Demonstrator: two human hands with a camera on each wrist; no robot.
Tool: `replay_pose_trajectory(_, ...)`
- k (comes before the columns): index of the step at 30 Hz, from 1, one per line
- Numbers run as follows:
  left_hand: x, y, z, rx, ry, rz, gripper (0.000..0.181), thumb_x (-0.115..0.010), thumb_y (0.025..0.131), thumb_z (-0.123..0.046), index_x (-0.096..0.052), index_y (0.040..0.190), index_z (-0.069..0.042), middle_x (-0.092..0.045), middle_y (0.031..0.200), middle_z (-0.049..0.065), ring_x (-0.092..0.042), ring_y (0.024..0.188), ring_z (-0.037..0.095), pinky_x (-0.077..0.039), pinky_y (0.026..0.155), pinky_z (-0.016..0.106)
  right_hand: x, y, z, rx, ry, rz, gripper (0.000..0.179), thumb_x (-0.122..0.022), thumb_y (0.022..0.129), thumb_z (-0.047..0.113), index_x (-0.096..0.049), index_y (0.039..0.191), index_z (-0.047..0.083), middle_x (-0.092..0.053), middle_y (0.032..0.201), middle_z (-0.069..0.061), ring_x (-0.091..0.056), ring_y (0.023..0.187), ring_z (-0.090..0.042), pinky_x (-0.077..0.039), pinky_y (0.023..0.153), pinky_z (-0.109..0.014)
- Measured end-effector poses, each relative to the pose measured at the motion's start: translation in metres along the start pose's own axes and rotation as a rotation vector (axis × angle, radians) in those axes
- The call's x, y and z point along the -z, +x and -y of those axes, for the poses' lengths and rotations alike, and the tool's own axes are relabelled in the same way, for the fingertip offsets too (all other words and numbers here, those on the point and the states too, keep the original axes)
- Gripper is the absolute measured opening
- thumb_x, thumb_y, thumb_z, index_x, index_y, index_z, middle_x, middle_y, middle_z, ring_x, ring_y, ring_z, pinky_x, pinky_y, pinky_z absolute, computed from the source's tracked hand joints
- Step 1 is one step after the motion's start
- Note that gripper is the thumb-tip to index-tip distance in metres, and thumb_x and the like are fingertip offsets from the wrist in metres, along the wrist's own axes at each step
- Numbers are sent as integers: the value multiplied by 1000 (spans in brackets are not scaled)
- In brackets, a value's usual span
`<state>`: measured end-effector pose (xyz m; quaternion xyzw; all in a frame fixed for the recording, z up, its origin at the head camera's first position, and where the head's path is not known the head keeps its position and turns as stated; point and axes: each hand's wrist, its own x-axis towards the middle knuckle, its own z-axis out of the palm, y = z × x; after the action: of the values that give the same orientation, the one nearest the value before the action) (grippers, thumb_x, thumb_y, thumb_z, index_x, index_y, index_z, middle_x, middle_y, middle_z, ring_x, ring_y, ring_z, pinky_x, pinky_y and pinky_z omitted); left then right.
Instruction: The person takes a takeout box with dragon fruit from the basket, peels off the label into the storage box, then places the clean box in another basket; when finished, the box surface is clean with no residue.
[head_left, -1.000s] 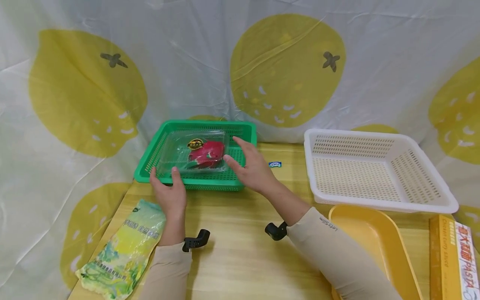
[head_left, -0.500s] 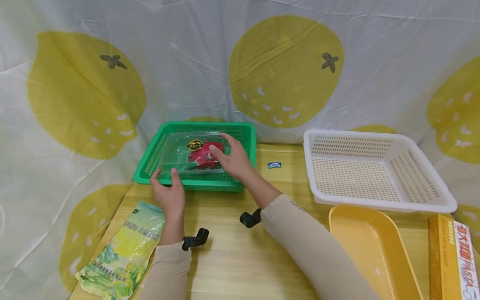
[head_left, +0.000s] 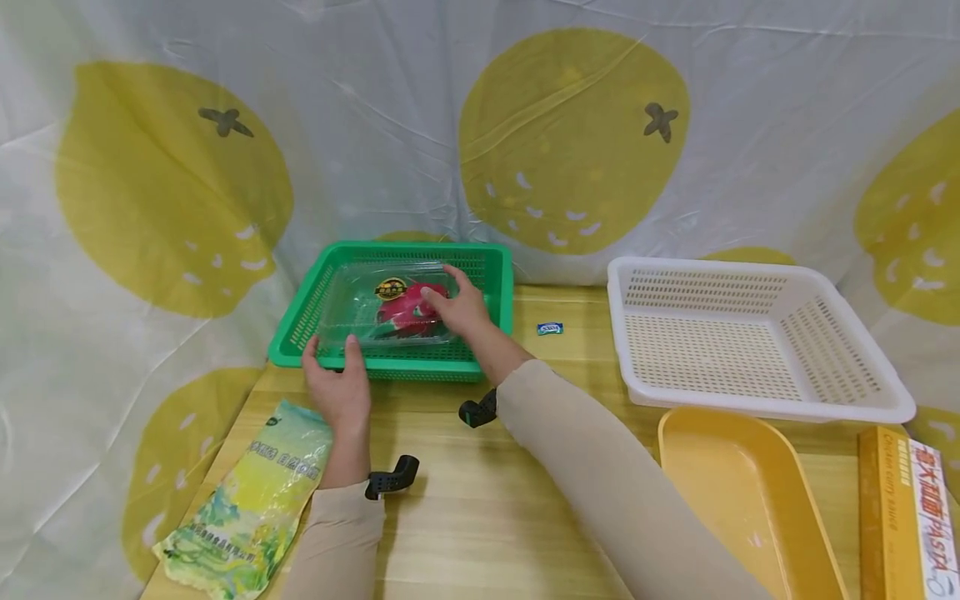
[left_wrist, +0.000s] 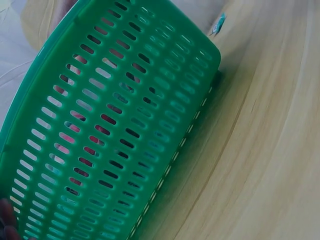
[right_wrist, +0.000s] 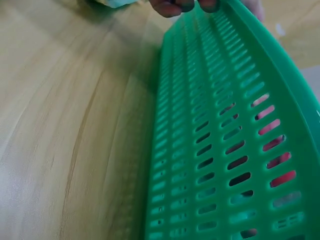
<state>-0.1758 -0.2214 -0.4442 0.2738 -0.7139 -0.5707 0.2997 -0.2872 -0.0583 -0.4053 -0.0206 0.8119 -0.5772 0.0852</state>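
A clear plastic box (head_left: 352, 300) with a black-and-gold label lies inside the green basket (head_left: 483, 368). Through its lid shows a red item (head_left: 397, 312) with green and white patches. My left hand (head_left: 341, 392) is at the basket's front left, its thumb over the rim and curled fingers (right_wrist: 167, 7) against the outer wall. My right hand (head_left: 467, 312) reaches in over the basket's right side and grips the box's right end, thumb on the lid and fingers at the far edge. The basket wall hides most of the box in both wrist views.
A white basket (head_left: 630, 387) stands at the right, with a yellow tray (head_left: 750, 492) before it and a pasta box (head_left: 888, 517) beside that. A green-yellow packet (head_left: 255, 500) lies at the left. A small blue packet (head_left: 550, 328) sits behind my right forearm.
My right hand has moved left from the basket's right side onto the plastic box's right end. My left hand, the basket and the box stay nearly in place.
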Motion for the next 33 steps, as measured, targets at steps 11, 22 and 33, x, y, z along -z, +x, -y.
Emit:
replay_pose_trajectory(11, 4, 1, -1, -27, 61, -34, 70, -64, 97, -52, -44, 152, -14, -50, 83, 9, -35, 64, 16, -31, 62, 33, -8, 0, 3, -36, -47, 55, 51, -61, 104, 30, -45, 153, 27, -55, 149, -13, -53, 87, -20, -42, 69, -29)
replay_pose_trajectory(22, 6, -2, 6, -11, 56, -54, 67, -64, 96, -54, -47, 149, -17, -34, 70, 0, -34, 61, 12, -32, 60, 29, -9, -8, 12, -49, -40, 65, 36, -64, 102, 26, -56, 136, 24, -62, 134, -15, -57, 91, -23, -45, 65, -27)
replay_pose_trajectory(33, 0, -3, 8, -19, 69, -42, 65, -63, 96, -54, -48, 148, -19, -31, 70, -3, -29, 60, 12, -29, 60, 32, 27, -28, 39, 37, -152, 9, 38, -59, 103, 33, -53, 140, 29, -60, 127, -15, -45, 122, -30, -45, 70, -33)
